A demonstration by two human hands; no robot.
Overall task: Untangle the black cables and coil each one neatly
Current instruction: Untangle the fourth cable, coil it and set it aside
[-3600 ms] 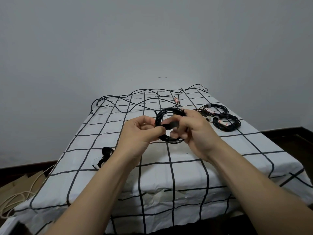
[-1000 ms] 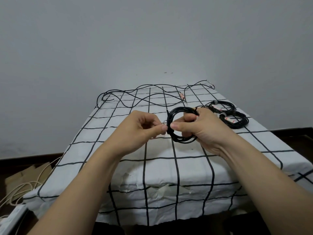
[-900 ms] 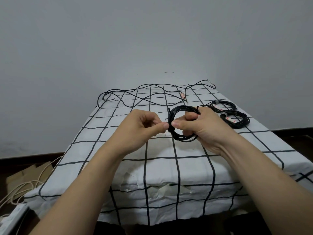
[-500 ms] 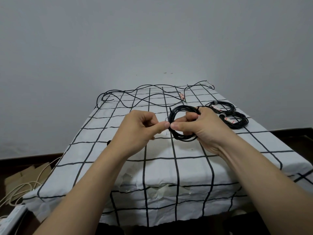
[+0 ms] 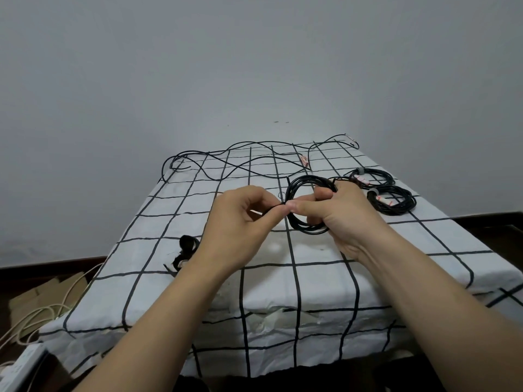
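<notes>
Little has shifted over the last half second: both hands hold almost the same pose above the middle of the table, while a small black bundle on the left of the cloth, hidden behind the left forearm a moment ago, now shows clear of it.

From the head camera, the left hand pinches a thin black strand between thumb and forefinger, its other fingers curled into the palm. The right hand grips the coil, a ring of several black turns held up off the cloth; its thumb lies across the ring's left side and its fingers curl through the opening. The two thumb tips nearly meet at the spot where the strand joins the ring. Whether the strand is a tie or the cable's own end cannot be told.

At the far end of the checked cloth a loose cable sprawls in long crossing loops from the left edge to the right corner. Two wound coils lie on the right side, the nearer one just beyond the right hand and the farther one beside it, each with a pale tag.

Down on the floor at the left are flattened cardboard, cream cords and a white power strip.
</notes>
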